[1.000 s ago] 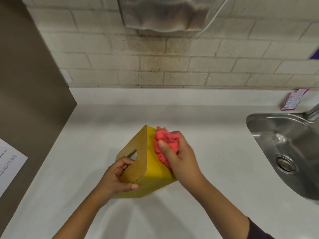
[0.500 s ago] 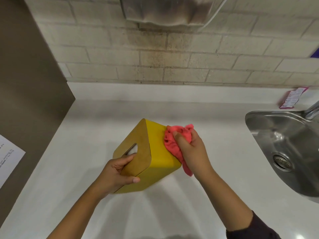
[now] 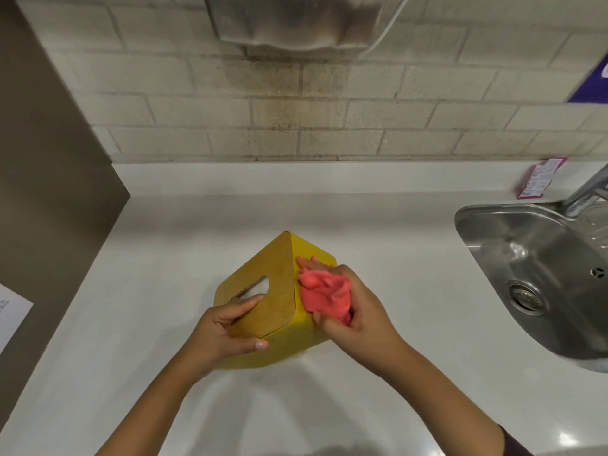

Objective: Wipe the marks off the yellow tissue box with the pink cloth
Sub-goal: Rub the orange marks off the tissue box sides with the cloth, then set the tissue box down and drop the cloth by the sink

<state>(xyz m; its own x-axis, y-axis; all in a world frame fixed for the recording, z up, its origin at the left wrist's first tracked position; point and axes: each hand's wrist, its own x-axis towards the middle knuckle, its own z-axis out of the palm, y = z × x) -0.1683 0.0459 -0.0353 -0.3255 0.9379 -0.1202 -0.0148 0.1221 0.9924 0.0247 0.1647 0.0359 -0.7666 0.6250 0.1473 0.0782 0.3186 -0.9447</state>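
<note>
We see the yellow tissue box [image 3: 309, 337] tipped on the white counter [image 3: 164, 245], its wooden slotted face [image 3: 263, 291] turned up and to the left, its yellow side facing right. Against that yellow side our right hand [image 3: 355, 320] presses the pink cloth [image 3: 324, 296], bunched in a clenched grip, with fingertips reaching past the cloth onto the box near its upper edge. On the opposite side of the box our left hand [image 3: 223, 330] grasps it: fingers lie across the wooden face just below the slot, and the thumb wraps the near lower corner. A pale sliver shows inside the slot, too small to tell what it is. Well to the right of the box a steel sink [image 3: 539, 291] is sunk in the counter, a faucet [image 3: 589, 189] at its far rim and a small pink packet [image 3: 539, 177] beside that. Behind the box rises a stained brick wall [image 3: 296, 120] carrying a metal fixture [image 3: 296, 21]; far to its left stands a brown panel [image 3: 42, 166] with a white sheet [image 3: 10, 314].
</note>
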